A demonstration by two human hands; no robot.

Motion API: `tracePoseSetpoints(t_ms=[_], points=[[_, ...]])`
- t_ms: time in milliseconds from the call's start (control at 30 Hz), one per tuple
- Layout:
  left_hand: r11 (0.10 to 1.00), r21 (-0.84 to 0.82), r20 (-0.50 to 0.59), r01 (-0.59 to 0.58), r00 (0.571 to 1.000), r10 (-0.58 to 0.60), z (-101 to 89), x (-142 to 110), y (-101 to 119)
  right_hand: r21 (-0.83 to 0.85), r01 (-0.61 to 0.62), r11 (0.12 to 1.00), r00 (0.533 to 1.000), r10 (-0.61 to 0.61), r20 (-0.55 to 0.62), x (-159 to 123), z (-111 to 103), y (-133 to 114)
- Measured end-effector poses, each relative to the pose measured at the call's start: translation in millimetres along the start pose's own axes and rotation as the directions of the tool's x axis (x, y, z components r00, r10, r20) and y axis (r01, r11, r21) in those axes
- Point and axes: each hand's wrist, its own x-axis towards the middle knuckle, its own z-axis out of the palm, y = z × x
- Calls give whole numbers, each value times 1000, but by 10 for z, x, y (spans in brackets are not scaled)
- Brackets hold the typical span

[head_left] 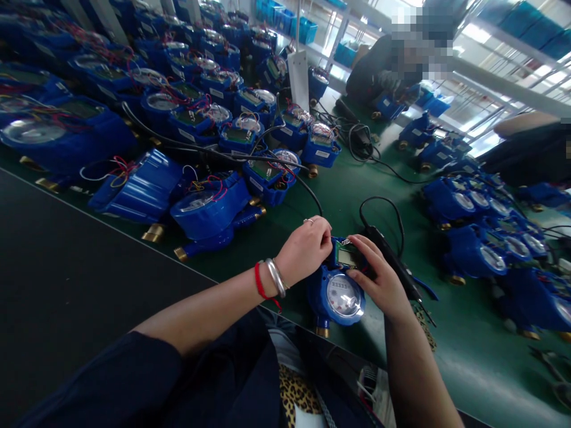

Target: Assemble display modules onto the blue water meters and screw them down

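Observation:
A blue water meter (342, 294) with a round clear dial and brass fittings sits on the green bench in front of me. At its far end is a small circuit board with a grey display (346, 257). My left hand (307, 249) is closed in a pinch at the board's left edge; what its fingertips hold is hidden. My right hand (379, 273) grips the meter's display end from the right, with fingertips at the board's far edge and the thumb near its lower edge.
Rows of blue water meters with loose wires (214, 205) fill the bench at the left and back. More meters (475, 249) stand at the right. A black corded tool (392, 255) lies beside my right hand. Pliers (553, 371) lie lower right. Other people (375, 68) sit across the bench.

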Motion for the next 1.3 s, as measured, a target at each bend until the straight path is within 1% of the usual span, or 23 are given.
tracePoseSetpoints(t_ms=[100, 200, 433, 633, 800, 933, 1067, 1167, 1300], points=[[999, -20, 9, 26, 1000, -25, 23, 12, 10, -66, -19, 998, 999, 21, 29, 60, -12, -67], [999, -33, 15, 39, 999, -39, 18, 15, 21, -95, -33, 995, 999, 36, 34, 121, 9, -129], [996, -69, 0, 63, 998, -63, 0, -11, 10, -145, 20, 989, 1000, -18, 13, 193, 41, -155], [994, -50, -6, 93, 996, -93, 18, -17, 28, -178, 42, 983, 999, -46, -15, 204, 37, -164], [998, -51, -2, 40, 999, -40, -3, -23, 23, -172, 51, 984, 997, -59, -43, 186, 47, -130], [1000, -22, 31, 6, 1000, -5, -49, -24, 20, -167, 58, 984, 996, -68, -55, 179, 52, -120], [999, 33, 67, 9, 998, -12, -90, -48, 43, -160, 69, 985, 995, -79, -57, 175, 50, -92], [998, 59, 73, 16, 997, -21, -104, -75, 70, -146, 76, 986, 994, -87, -69, 167, 50, -56], [998, 45, 92, -34, 995, 30, -146, -82, 80, -131, 70, 989, 994, -80, -73, 168, 51, -53]])
